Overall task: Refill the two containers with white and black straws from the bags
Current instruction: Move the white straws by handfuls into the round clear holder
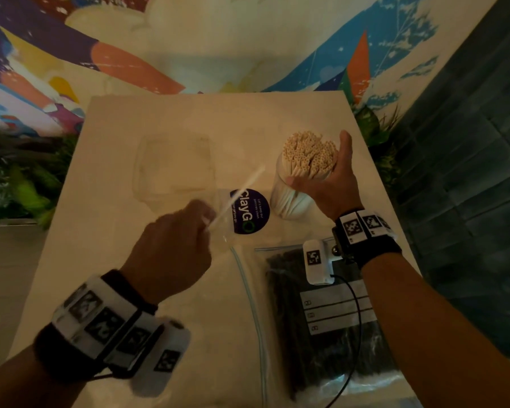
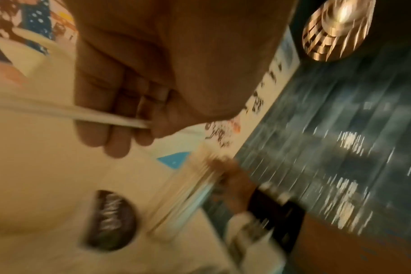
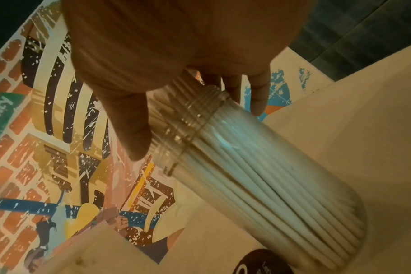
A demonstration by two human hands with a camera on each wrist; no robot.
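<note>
A clear jar [image 1: 289,198] [image 3: 270,178] packed with white straws [image 1: 308,156] stands at the table's right. My right hand [image 1: 330,184] [image 3: 176,89] wraps around the bundle at the jar's mouth, thumb on one side and fingers on the other. My left hand [image 1: 171,245] [image 2: 120,118] pinches white straws [image 1: 239,194] [image 2: 70,113] that point up toward the jar; their count is blurred. A zip bag of black straws [image 1: 327,322] lies flat at the front right. A second clear container [image 1: 174,166] stands empty at the middle back.
An empty clear zip bag with a round dark sticker [image 1: 249,212] [image 2: 110,218] [image 3: 263,263] lies between my hands. The pale table [image 1: 130,128] ends at a painted mural wall behind and a dark tiled wall [image 1: 468,142] on the right. Green plants [image 1: 18,184] flank the table.
</note>
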